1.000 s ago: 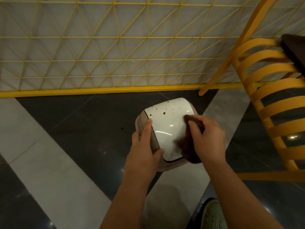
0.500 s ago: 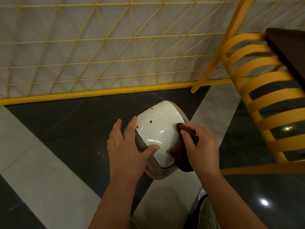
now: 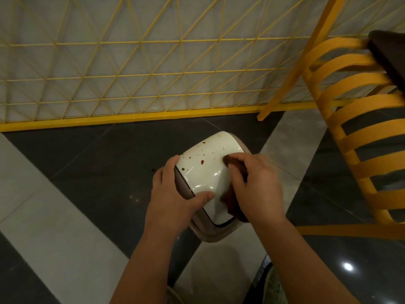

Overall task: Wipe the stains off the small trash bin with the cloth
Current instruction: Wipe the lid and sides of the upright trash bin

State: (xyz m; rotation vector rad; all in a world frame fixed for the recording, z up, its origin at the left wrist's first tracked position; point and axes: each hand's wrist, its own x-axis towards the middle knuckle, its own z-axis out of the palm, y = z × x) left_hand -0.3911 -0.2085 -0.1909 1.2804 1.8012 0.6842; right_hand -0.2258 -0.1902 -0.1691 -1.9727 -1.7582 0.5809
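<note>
As left hand (image 3: 173,200) braces bin (image 3: 210,165) | right hand (image 3: 256,189) presses cloth (image 3: 235,164)

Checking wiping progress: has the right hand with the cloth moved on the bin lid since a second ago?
Cannot tell: the right hand presses the cloth at the lid's right edge as before; the camera shifted.

1. The trash bin's white lid (image 3: 208,167) looks like glossy, smooth plastic under my fingers (image 3: 205,195), catching bright highlights.
2. Its beige body (image 3: 210,234) looks duller.
3. The brown cloth (image 3: 232,207) in my right hand (image 3: 256,189) looks soft and matt.
4. The dark floor tiles (image 3: 98,172) are polished and mirror a lamp.
5. The yellow chair (image 3: 361,132) looks smoothly painted.
</note>
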